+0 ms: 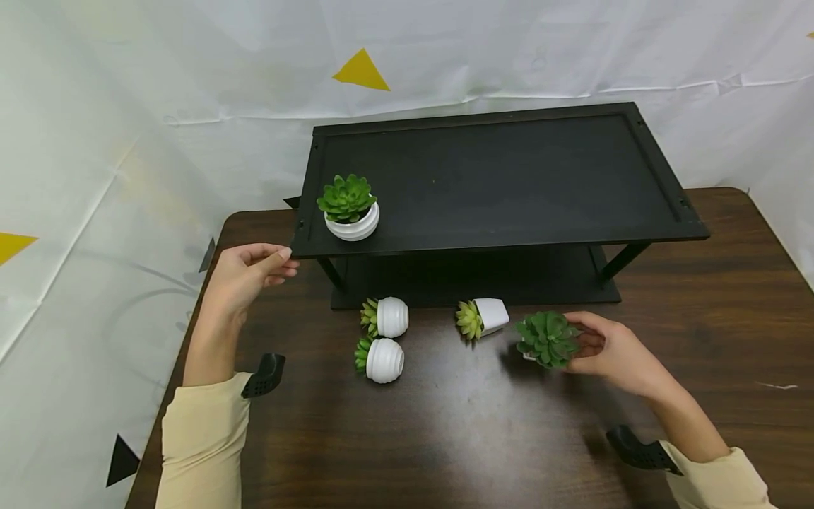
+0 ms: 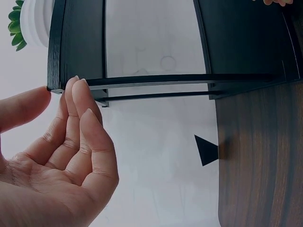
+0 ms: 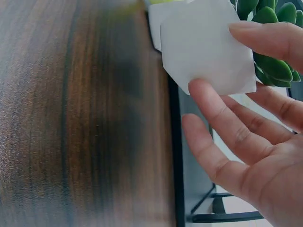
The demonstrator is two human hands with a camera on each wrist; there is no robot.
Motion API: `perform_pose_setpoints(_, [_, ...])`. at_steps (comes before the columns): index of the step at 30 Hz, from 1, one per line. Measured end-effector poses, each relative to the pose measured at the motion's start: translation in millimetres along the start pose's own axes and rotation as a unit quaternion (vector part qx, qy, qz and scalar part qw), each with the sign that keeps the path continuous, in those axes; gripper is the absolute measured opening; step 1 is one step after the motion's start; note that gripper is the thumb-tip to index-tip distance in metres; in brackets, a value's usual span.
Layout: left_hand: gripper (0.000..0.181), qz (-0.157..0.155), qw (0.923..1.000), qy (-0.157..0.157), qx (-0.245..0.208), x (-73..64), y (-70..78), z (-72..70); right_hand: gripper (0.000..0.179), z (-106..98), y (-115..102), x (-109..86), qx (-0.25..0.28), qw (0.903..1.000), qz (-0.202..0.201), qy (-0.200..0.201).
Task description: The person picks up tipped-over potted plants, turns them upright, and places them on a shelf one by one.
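Note:
My left hand (image 1: 244, 276) pinches the front left corner of a black two-tier shelf (image 1: 509, 180). In the left wrist view the thumb (image 2: 21, 111) touches the board's edge, with fingertips against its other side. My right hand (image 1: 620, 357) holds a dark green succulent (image 1: 548, 339) upright above the table. The right wrist view shows its white angular pot (image 3: 206, 47) between thumb and fingers. Left of it, a pale green succulent in a white pot (image 1: 492, 315) lies on its side. A bright green succulent in a ribbed white pot (image 1: 352, 225) stands on the shelf's top left.
Two more succulents in ribbed white pots, one (image 1: 392, 317) behind the other (image 1: 384, 360), lie sideways in front of the lower tier (image 1: 470, 279). The brown wooden table (image 1: 458, 445) extends forward. White sheeting (image 1: 509, 49) hangs behind the shelf and on the left.

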State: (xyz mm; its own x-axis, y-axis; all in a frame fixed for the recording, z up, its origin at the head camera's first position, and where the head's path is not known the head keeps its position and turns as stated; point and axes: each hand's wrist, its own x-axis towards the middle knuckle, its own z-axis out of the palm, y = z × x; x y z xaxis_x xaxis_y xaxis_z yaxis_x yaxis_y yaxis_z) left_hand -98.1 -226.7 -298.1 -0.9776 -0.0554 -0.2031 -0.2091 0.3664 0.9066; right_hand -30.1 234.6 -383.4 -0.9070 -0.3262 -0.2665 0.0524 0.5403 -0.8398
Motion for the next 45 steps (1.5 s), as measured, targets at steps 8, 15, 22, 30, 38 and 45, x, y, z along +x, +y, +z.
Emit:
perform_pose_setpoints(8, [0.036,0.003,1.0,-0.001,0.006,0.3,-0.6,0.0,0.061,-8.1,-6.4,-9.5,0.001,0.9997,-0.001,0.023])
perform_pose_setpoints(15, [0.036,0.002,1.0,0.001,0.009,-0.4,-0.6,-0.6,0.059,-15.6,-15.1,-17.7,-0.009,0.9979,-0.032,0.056])
perform_pose_setpoints(22, [0.036,-0.002,1.0,-0.001,0.003,-0.5,-0.5,-1.3,0.059,-24.4,-27.0,-22.3,-0.009,0.9971,-0.041,0.063])
perform_pose_setpoints(30, [0.036,-0.004,1.0,0.0,0.0,-0.2,-0.7,-1.6,0.06,-32.4,-40.7,-23.7,-0.021,0.9959,-0.039,0.079])
perform_pose_setpoints(38, [0.036,-0.004,1.0,0.0,0.002,-0.1,-0.4,-1.2,0.066,-40.9,-52.9,-20.7,-0.026,0.9952,-0.04,0.086])
perform_pose_setpoints(45, [0.035,0.0,1.0,-0.001,0.006,-0.1,0.9,0.0,0.064,-44.6,-63.0,-18.9,-0.037,0.9938,-0.042,0.097])
